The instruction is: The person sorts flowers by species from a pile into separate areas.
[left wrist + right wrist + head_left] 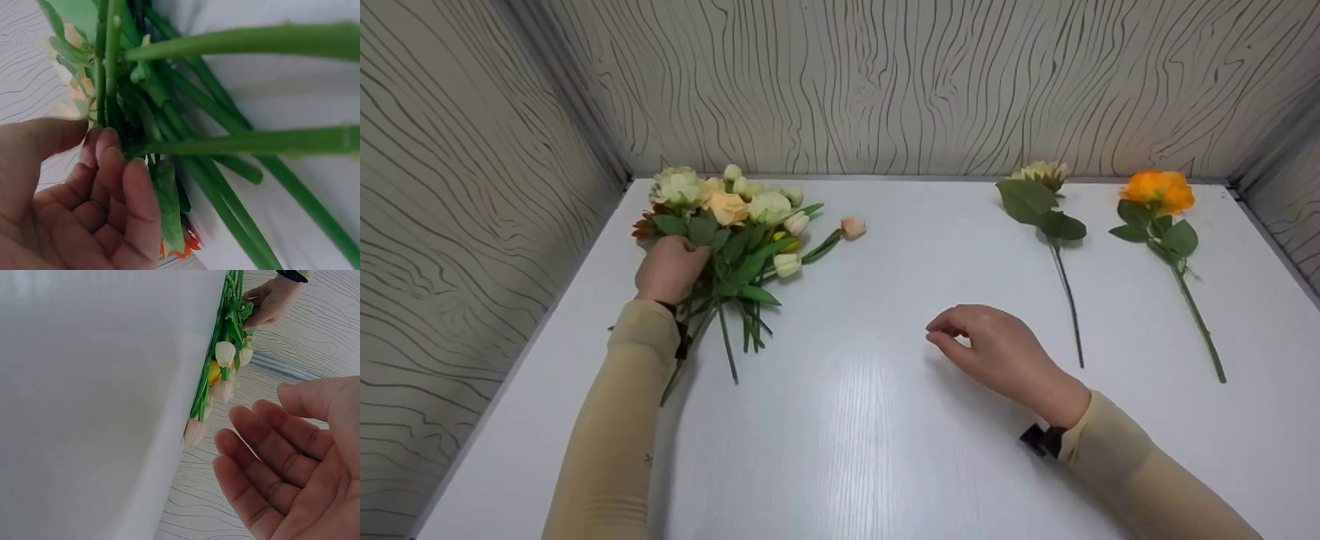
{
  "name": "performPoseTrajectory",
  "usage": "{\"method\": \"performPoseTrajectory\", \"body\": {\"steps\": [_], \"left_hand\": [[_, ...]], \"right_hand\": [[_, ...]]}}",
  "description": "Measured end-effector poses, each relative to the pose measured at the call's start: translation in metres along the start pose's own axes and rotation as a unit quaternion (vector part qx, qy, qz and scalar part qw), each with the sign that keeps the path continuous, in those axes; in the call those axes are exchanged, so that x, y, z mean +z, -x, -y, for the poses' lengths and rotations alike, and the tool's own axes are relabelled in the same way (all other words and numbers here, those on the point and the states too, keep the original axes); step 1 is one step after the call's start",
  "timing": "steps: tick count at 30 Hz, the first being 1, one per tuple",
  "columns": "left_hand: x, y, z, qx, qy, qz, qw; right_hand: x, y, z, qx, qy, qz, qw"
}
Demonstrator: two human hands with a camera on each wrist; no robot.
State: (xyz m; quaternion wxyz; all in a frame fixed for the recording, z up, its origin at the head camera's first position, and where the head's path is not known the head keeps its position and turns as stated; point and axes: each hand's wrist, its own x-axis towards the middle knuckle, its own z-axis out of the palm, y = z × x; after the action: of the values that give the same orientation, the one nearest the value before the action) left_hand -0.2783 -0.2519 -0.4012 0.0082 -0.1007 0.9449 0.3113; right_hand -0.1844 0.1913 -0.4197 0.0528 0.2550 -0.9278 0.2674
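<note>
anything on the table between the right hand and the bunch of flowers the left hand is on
Nothing: in the head view only bare white table separates the right hand from the bunch of flowers under the left hand.

Left arm extends forward along the left side, forearm in a tan sleeve, a dark strap at the wrist. The left hand (669, 268) lies knuckles up at the far left, fingers (121, 185) curled inward, the thumb set apart from them. Right arm enters from the lower right, angled toward the centre, also in a tan sleeve with a dark strap at the wrist. The right hand (996, 350) sits low, palm down, near the middle. Its fingers (264, 455) are loosely bent, slightly spread and hold nothing.
</note>
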Motion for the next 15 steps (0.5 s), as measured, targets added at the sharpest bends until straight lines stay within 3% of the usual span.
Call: {"method": "performPoseTrajectory", "body": {"steps": [4,7,12,15], "left_hand": [[-0.0022,-0.001,0.0029,-0.012,0.013,0.017,0.9997],[-0.0024,-0.0027,0.005,-0.02,0.052,0.033,0.9979],[-0.0016,-0.0041,0.0069,-0.044,0.133,0.057,0.9885],[-0.002,-0.0025,0.0069,-0.053,0.16,0.066,0.9835]], "right_hand": [[-0.0011,-0.0005,0.0,0.004,-0.001,0.002,1.0],[-0.0019,-0.0009,0.0004,0.004,-0.001,0.005,1.0],[-0.0005,-0.0009,-0.0022,0.003,-0.001,0.003,1.0],[0.0007,-0.001,-0.0041,-0.003,-0.003,-0.006,1.0]]}}
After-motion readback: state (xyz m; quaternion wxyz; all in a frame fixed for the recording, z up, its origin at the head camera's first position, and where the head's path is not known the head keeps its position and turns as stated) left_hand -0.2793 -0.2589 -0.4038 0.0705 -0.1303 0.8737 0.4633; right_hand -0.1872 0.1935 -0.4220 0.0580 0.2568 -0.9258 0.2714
